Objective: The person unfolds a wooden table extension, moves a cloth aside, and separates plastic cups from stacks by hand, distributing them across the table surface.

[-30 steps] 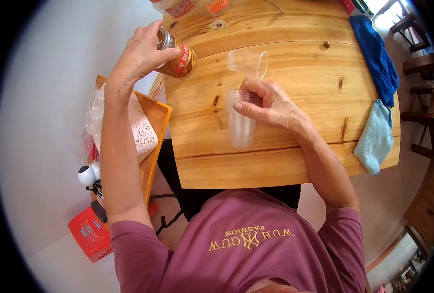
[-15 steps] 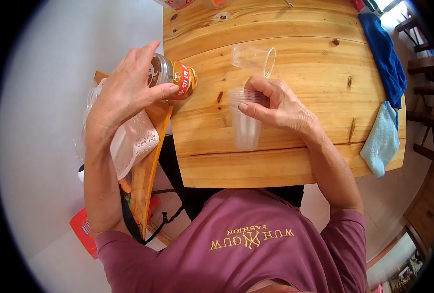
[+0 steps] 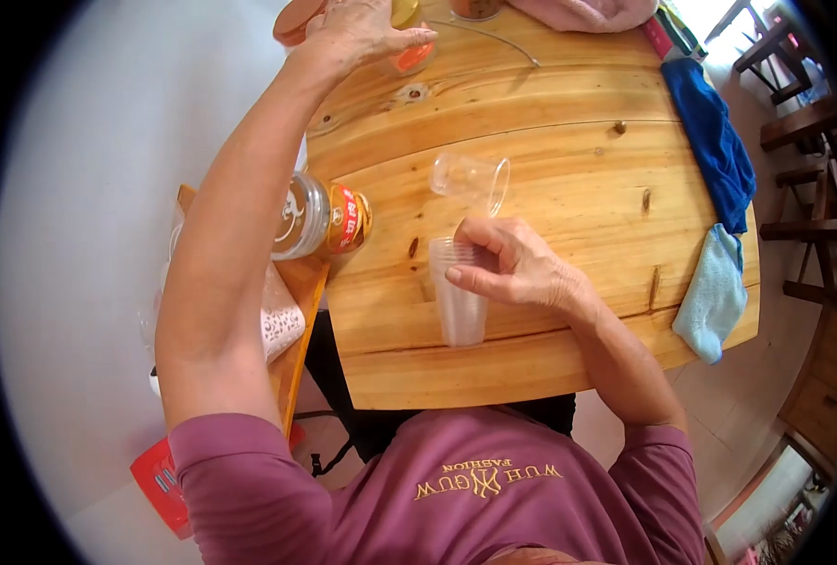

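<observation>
My right hand (image 3: pixel 522 268) has thumb and curled fingers closed on the upper end of a stack of clear plastic cups (image 3: pixel 461 306) near the front of the wooden table. Just beyond it, a single clear cup (image 3: pixel 466 176) lies on its side. My left hand (image 3: pixel 357 33) is stretched to the far left corner, thumb apart from the fingers, over a container with an orange label (image 3: pixel 414 58) and beside a yellow lid (image 3: pixel 404 11). Its fingertips are partly cut off by the frame's top edge. A jar with a red and orange label (image 3: pixel 348 218) stands at the left edge, near my left forearm.
Blue cloth (image 3: pixel 712 141) and light blue cloth (image 3: pixel 712 297) lie along the right edge of the table (image 3: pixel 569 179). At the back are a pink cloth (image 3: pixel 593 11) and a thin cord (image 3: pixel 494 36). A pink perforated basket (image 3: pixel 282 315) sits at the left on a wooden shelf.
My left hand has moved away from the labelled jar to the containers at the far left corner. The view has shifted, and my right hand remains at the cup stack.
</observation>
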